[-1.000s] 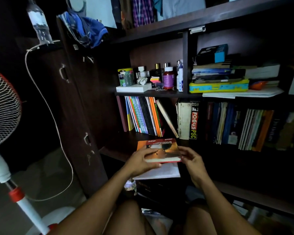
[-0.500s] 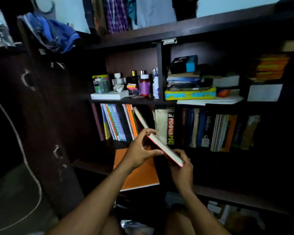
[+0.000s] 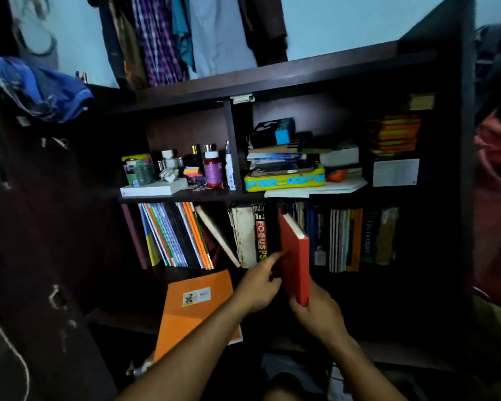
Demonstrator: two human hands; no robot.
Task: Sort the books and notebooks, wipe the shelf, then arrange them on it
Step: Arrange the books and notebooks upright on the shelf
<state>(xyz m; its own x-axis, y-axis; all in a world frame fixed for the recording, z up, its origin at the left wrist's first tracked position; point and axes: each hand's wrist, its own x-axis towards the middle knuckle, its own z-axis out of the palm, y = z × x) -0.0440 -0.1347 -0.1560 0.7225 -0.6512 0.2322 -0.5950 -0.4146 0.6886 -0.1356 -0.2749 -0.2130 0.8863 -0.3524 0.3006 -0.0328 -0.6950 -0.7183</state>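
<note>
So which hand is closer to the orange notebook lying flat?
Left. The left hand is just right of the orange notebook, touching the red book; the right hand grips that book farther right.

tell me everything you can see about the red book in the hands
The red book has a plain red cover and a white page block showing along its top edge. It looks like a slim hardback, closed. It stands nearly upright, tilted slightly, top end toward the row of books on the lower shelf, right of the black spine reading "No.1 FOCUS". The right hand grips its bottom end; the left hand touches its left face.
</note>
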